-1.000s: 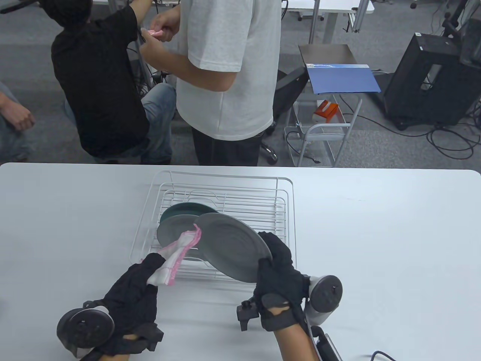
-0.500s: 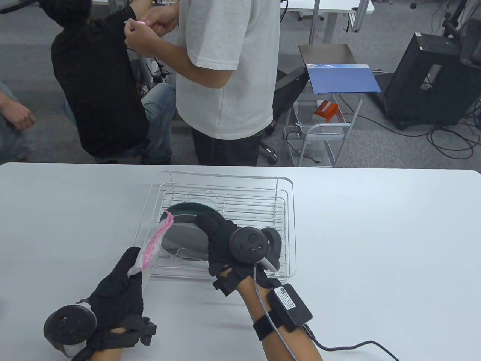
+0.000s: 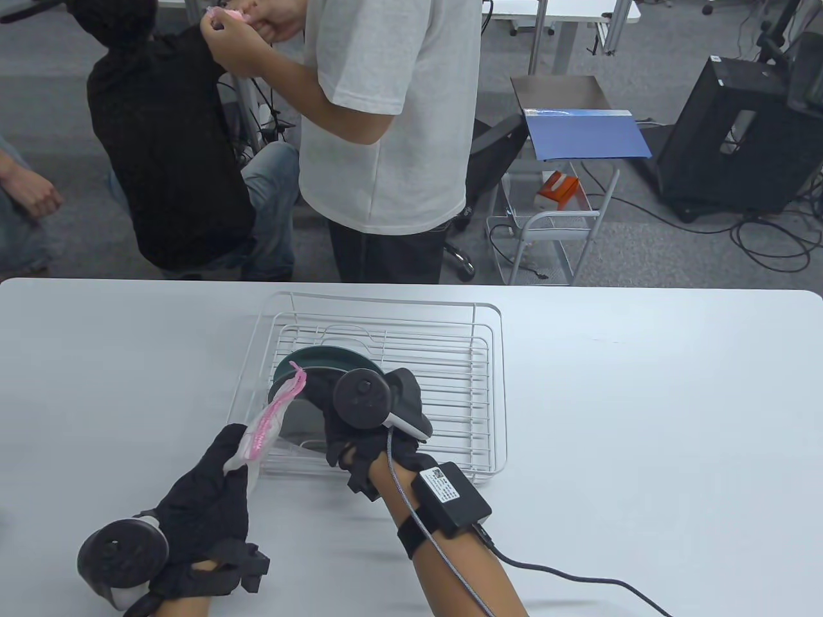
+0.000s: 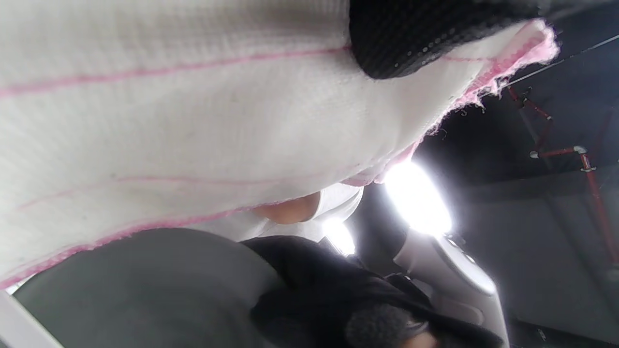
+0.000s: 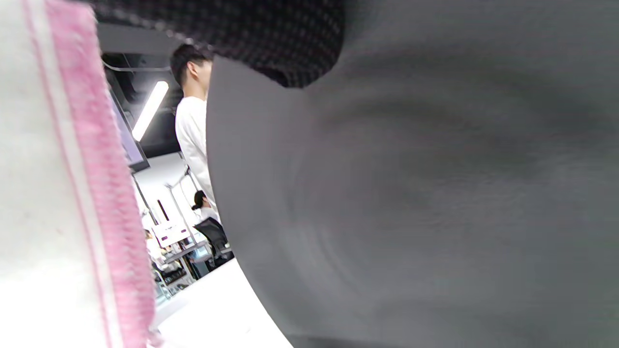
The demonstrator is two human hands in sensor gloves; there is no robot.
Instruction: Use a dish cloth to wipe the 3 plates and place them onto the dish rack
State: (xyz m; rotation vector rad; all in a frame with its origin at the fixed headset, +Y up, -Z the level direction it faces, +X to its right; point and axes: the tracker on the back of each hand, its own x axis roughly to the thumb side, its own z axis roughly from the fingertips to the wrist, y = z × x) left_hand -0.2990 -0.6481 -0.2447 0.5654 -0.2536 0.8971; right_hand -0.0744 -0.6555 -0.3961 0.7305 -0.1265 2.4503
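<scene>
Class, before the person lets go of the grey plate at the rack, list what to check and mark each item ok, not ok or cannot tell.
1. Right hand has a grip on the grey plate: ok.
2. Plate is over the dish rack: ok.
3. Plate seated between the wires: cannot tell.
4. Green plate already in the rack: ok.
5. Left hand keeps the dish cloth clear of the plate: not ok.

We find no writing we can read in any view. The black box (image 3: 451, 498) strapped to the forearm at the lower middle of the table view carries a small white label, but its print is too fine for us to make out.
</scene>
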